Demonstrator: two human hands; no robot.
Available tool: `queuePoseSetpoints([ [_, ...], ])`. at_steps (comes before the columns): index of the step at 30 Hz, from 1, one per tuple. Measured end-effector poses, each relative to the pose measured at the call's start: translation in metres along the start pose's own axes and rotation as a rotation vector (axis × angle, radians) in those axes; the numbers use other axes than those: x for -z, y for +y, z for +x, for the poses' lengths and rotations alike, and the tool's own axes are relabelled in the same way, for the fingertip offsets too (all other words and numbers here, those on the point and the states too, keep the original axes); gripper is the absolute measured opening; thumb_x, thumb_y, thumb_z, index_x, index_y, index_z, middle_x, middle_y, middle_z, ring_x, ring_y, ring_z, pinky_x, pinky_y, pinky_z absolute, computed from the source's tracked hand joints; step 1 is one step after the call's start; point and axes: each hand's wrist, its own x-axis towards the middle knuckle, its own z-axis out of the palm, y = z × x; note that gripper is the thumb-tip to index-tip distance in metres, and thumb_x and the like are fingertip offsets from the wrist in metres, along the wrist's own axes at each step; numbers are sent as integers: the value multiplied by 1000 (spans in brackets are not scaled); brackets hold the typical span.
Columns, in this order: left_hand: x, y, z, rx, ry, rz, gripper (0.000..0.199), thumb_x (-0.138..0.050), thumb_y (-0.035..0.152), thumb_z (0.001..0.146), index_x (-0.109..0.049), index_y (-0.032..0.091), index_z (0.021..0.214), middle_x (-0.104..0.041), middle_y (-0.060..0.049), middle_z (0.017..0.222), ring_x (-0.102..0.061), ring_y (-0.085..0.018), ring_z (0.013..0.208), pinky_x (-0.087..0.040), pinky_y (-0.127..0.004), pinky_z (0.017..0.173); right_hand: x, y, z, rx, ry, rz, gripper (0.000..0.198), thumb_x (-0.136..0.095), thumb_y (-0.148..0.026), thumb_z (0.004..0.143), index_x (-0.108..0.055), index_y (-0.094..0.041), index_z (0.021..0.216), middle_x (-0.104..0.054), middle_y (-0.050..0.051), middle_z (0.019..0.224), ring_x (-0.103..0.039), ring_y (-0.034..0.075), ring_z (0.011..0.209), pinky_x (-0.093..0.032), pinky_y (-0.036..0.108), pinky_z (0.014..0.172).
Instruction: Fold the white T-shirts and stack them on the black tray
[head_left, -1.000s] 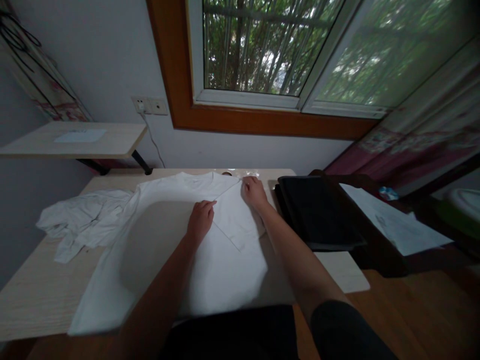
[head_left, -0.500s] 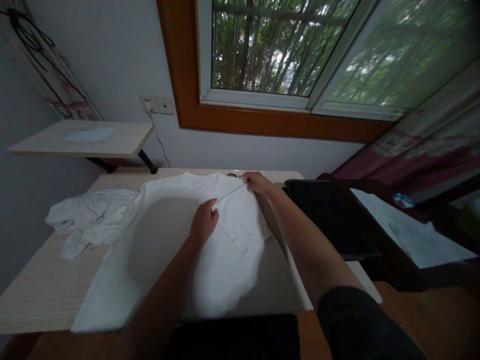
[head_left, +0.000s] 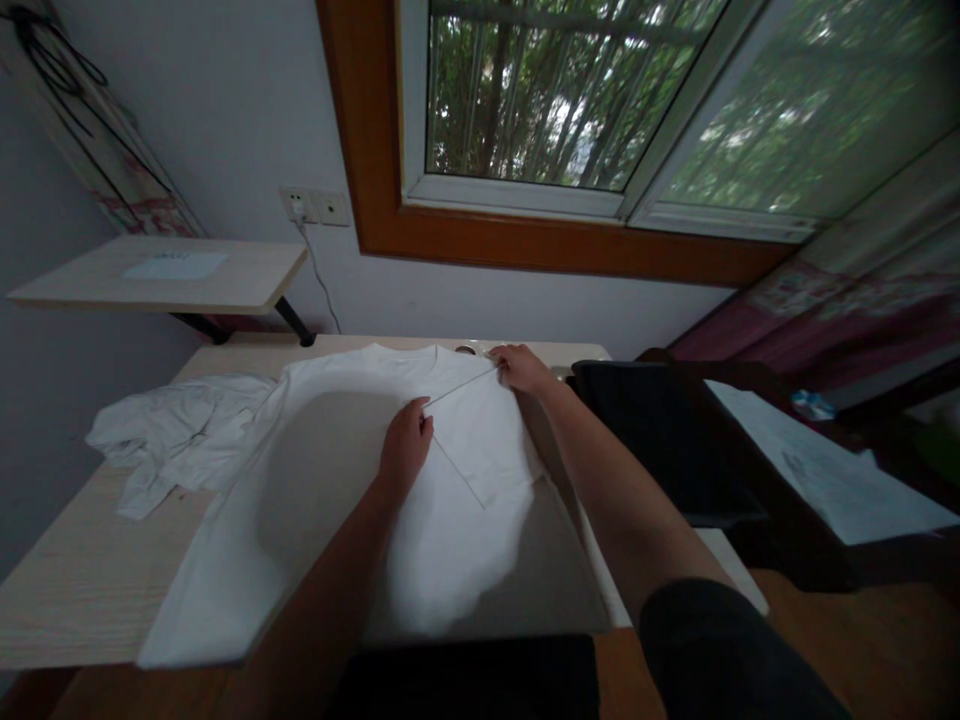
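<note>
A white T-shirt (head_left: pixel 337 480) lies spread on the table, its neckline toward the wall and its hem toward me. The sleeve on the right is folded inward over the body. My left hand (head_left: pixel 406 445) is closed in a pinch at the inner corner of that folded sleeve. At the shoulder end of the fold, my right hand (head_left: pixel 521 368) has its fingers closed on the cloth. The folded edge runs straight between both hands. A second white garment (head_left: pixel 187 430) lies crumpled beside the shirt, touching its left sleeve.
The pale wooden table (head_left: pixel 67 570) carries a raised shelf (head_left: pixel 255 285) at back left, with a paper (head_left: pixel 176 266) on it. A black flat item (head_left: pixel 660 430) lies to the right, near a dark piece of furniture holding white sheets (head_left: pixel 817 470). A window (head_left: pixel 547 100) is above.
My hands and the shirt stay almost the same; the left hand has shifted very slightly left. The whole view has moved a little.
</note>
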Motion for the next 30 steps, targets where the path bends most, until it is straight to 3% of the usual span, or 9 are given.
queuePoseSetpoints([
  [6, -3, -5, -1, -53, 110, -29, 43, -57, 11, 90, -58, 21, 132, -59, -8, 110, -64, -17, 90, -55, -33, 92, -3, -23, -16, -160, 163, -35, 47, -51, -6, 89, -66, -16, 133, -66, 16, 125, -58, 29, 116, -46, 38, 103],
  [9, -1, -1, -1, -104, 142, 55, 40, -58, 11, 89, -62, 20, 128, -58, -13, 122, -63, -23, 107, -52, -41, 103, -6, -49, -27, -210, 249, -24, 41, -50, -8, 90, -67, -15, 128, -65, 16, 125, -57, 30, 118, -48, 38, 103],
  [13, 3, 8, -5, -310, 17, 147, 36, -54, 16, 95, -66, 24, 128, -61, -12, 139, -47, -29, 142, -38, -49, 120, -22, -90, -46, -212, 257, 16, 47, -48, -8, 91, -61, -12, 136, -65, 18, 133, -58, 29, 122, -47, 38, 106],
  [17, 2, 13, -13, -403, -130, 288, 39, -49, 26, 101, -62, 27, 138, -55, -8, 153, -36, -30, 152, -27, -57, 125, -44, -116, -63, -198, 284, -19, 51, -43, -12, 97, -50, -1, 145, -50, 26, 153, -45, 32, 143, -36, 45, 119],
  [21, 2, 15, -20, -400, -148, 446, 46, -42, 38, 105, -53, 29, 149, -47, -4, 160, -34, -28, 153, -24, -56, 127, -51, -118, -71, -287, 269, -50, 56, -41, -28, 103, -46, 4, 148, -42, 28, 158, -36, 32, 151, -28, 46, 124],
  [30, 13, 6, -28, -419, -155, 611, 54, -35, 49, 106, -44, 30, 156, -35, -2, 166, -30, -28, 155, -27, -56, 126, -42, -102, -70, -371, 122, -88, 62, -32, -40, 107, -37, -6, 158, -29, 17, 168, -26, 28, 156, -18, 54, 126],
])
